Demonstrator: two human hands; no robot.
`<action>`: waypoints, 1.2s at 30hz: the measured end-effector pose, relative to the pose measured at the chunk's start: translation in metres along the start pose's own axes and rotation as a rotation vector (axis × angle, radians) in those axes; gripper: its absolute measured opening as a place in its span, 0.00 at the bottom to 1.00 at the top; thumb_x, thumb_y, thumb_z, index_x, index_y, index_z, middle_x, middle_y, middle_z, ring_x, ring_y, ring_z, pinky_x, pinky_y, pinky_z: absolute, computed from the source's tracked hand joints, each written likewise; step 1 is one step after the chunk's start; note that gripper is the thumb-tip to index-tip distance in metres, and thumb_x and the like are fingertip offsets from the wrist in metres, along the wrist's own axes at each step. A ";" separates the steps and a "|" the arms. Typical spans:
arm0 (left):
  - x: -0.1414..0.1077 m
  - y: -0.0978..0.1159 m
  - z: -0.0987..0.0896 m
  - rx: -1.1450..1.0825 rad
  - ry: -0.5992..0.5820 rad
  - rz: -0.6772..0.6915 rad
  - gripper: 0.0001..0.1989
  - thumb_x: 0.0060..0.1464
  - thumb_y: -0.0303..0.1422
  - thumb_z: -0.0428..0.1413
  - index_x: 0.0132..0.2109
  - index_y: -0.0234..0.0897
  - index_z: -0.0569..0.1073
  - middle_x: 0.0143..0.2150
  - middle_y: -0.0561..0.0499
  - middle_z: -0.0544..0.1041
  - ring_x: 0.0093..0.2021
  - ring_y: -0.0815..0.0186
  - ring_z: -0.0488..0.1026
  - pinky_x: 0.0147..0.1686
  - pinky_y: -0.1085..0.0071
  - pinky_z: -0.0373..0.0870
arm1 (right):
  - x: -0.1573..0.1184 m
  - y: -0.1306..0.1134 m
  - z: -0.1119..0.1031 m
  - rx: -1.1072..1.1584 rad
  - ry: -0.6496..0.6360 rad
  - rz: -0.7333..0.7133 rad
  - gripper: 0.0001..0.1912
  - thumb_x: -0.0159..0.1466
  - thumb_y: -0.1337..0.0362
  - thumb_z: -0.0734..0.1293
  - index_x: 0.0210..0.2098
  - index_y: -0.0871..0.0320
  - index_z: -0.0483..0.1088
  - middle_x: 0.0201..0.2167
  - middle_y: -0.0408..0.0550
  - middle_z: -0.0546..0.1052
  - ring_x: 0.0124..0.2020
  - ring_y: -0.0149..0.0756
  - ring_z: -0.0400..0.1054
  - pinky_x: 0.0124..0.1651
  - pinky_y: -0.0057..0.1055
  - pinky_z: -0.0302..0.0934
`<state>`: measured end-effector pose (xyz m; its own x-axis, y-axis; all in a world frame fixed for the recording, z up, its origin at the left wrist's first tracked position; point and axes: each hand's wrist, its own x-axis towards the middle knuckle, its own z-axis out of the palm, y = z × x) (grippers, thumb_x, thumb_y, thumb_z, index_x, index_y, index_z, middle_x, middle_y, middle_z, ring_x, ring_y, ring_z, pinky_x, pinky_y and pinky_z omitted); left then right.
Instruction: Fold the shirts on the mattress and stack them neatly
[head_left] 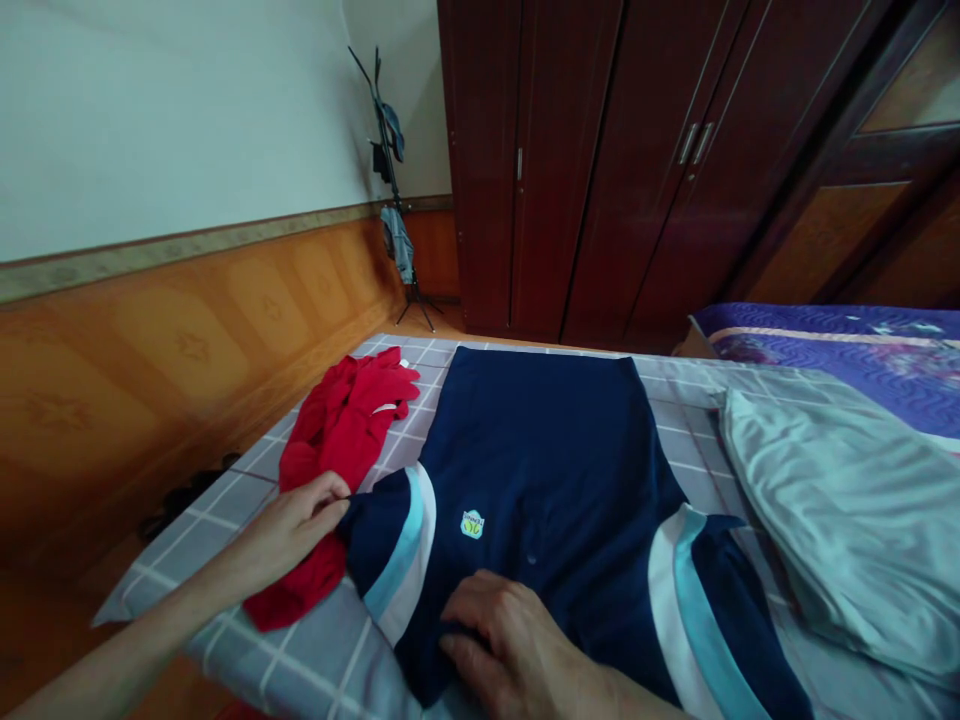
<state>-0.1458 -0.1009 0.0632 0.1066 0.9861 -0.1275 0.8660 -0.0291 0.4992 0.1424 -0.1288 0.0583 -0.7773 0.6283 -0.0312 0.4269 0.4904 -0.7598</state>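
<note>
Two hands, one shirt. Bkgd: tall dark red-brown wooden wardrobe [570, 170], metal handles. Bed [255, 575] w/ grey, white-lined sheet in front of it. Purple patterned quilt [840, 355] far R. Slim black metal coat rack [395, 185] in far L corner, items hung on it.

Navy-blue short-sleeved fabric shirt [547, 450] spread mid-bed, approx flat, white + light-blue sleeve bands. Long axis runs away from the person: hem at wardrobe end, neck end near the body. Sleeves out to L and R.

Rumpled pale grey-green cloth [840, 520] R of shirt, type unclear. Crumpled red fabric garment [341, 420] L of shirt, running down behind the L sleeve end.

L hand [289, 530]: thumb + index fingers pinching L sleeve at its outer edge. Fabric lies R of these fingers, so L hand is the nearer one for that sleeve.

R hand [517, 640]: fingers curled, pinching navy cloth at near edge, between L sleeve band and neck area. Most of shirt lies beyond these fingers, twd wardrobe. R sleeve is off to their R, no hand on it.

Smallest: light tennis badge [472, 523] on shirt front, just beyond R hand, between both sleeve bands.
</note>
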 end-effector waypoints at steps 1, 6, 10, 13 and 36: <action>0.000 0.004 0.008 0.048 0.000 -0.025 0.16 0.58 0.45 0.44 0.43 0.39 0.68 0.39 0.49 0.76 0.41 0.59 0.74 0.41 0.68 0.66 | 0.000 0.002 0.003 -0.016 0.010 -0.004 0.08 0.63 0.67 0.61 0.33 0.60 0.72 0.33 0.48 0.75 0.37 0.33 0.69 0.39 0.26 0.60; 0.007 0.015 0.035 0.186 0.059 -0.100 0.19 0.52 0.45 0.51 0.45 0.37 0.72 0.43 0.43 0.78 0.46 0.51 0.73 0.46 0.60 0.65 | -0.011 0.008 0.003 -0.003 -0.014 -0.059 0.13 0.63 0.60 0.63 0.43 0.60 0.72 0.42 0.52 0.75 0.46 0.37 0.68 0.48 0.30 0.60; 0.009 0.005 0.022 -0.260 0.109 -0.149 0.15 0.48 0.44 0.52 0.35 0.37 0.70 0.26 0.54 0.73 0.26 0.63 0.72 0.25 0.71 0.66 | -0.011 0.007 0.003 -0.055 -0.086 -0.158 0.12 0.63 0.64 0.63 0.45 0.59 0.73 0.44 0.51 0.76 0.51 0.37 0.66 0.53 0.30 0.58; 0.003 -0.006 0.016 -0.487 0.153 -0.269 0.15 0.43 0.43 0.54 0.34 0.38 0.64 0.20 0.60 0.65 0.16 0.71 0.62 0.15 0.77 0.56 | -0.002 0.008 0.010 -0.103 -0.148 -0.238 0.12 0.64 0.66 0.63 0.45 0.62 0.73 0.45 0.53 0.76 0.53 0.36 0.65 0.55 0.28 0.56; -0.021 0.198 0.092 0.247 -0.453 0.995 0.27 0.49 0.43 0.62 0.54 0.41 0.66 0.49 0.48 0.72 0.47 0.58 0.71 0.46 0.65 0.70 | -0.145 0.111 -0.088 -0.570 0.682 0.852 0.26 0.61 0.62 0.60 0.57 0.65 0.61 0.45 0.56 0.74 0.42 0.44 0.72 0.43 0.35 0.62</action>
<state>0.0682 -0.1424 0.0856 0.9298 0.3563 -0.0921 0.3638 -0.8526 0.3751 0.3433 -0.1126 0.0352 0.1757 0.9797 0.0970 0.9531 -0.1446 -0.2657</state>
